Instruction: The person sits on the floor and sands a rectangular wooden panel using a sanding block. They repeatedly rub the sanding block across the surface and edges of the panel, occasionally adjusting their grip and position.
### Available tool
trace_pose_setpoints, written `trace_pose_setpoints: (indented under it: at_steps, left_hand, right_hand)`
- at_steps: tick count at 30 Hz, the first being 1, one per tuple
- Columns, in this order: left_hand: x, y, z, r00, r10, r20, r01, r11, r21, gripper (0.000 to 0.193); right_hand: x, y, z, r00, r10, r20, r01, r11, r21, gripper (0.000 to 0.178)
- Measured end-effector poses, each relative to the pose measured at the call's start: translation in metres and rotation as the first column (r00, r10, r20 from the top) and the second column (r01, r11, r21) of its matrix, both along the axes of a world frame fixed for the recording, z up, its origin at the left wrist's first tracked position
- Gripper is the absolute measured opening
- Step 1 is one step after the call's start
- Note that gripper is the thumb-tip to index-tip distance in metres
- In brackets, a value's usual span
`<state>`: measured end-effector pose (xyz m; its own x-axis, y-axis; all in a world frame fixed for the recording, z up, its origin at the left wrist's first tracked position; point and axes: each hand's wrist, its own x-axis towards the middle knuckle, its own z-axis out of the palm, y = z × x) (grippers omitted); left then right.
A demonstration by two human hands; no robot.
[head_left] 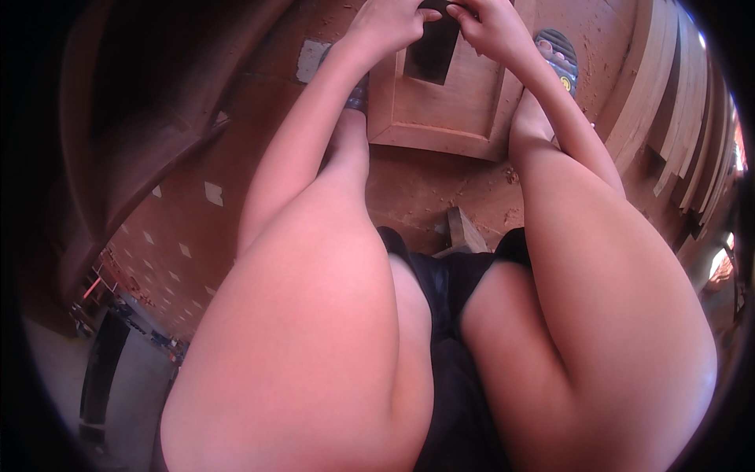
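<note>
My left hand [389, 25] and my right hand [495, 30] are close together at the upper edge of the head view. Between them is a dark rectangular sheet [432, 59], its far end pinched by my fingers; its exact kind cannot be made out. The sheet hangs over or rests against a framed wooden panel [440, 135], and I cannot tell which. This panel lies on the floor between my feet, with its raised border nearest me. Some fingertips are cut off by the picture's top edge.
Long wooden boards [668, 102] are stacked along the right. Dark wooden furniture parts [157, 118] stand at the left. A small wood block [465, 230] lies on the reddish floor [425, 185] among shavings. My sandalled foot [557, 59] is beside the panel's right edge.
</note>
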<state>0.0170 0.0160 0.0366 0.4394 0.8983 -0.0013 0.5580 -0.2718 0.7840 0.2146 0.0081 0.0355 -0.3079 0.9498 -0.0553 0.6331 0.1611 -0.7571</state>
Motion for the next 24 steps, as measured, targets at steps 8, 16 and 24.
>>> trace_pose_setpoints:
  at_steps: [8, 16, 24]
  left_hand:
    - [-0.002, 0.002, 0.002, 0.999, 0.008, -0.033, -0.006, 0.998, 0.06, 0.025]
    - [-0.003, 0.002, -0.006, 0.997, 0.028, -0.076, -0.025, 0.999, 0.043, 0.025]
    - [-0.001, -0.001, -0.003, 0.992, 0.087, -0.097, -0.085, 0.996, 0.03, 0.023]
  right_hand:
    - [-0.007, -0.001, 0.014, 0.996, -0.058, -0.066, 0.048, 0.989, -0.143, 0.013]
    - [-0.006, 0.001, -0.011, 0.999, 0.006, -0.041, -0.005, 0.999, 0.031, 0.012]
    - [-0.007, 0.01, -0.017, 0.996, 0.053, -0.065, -0.045, 0.992, 0.115, 0.013]
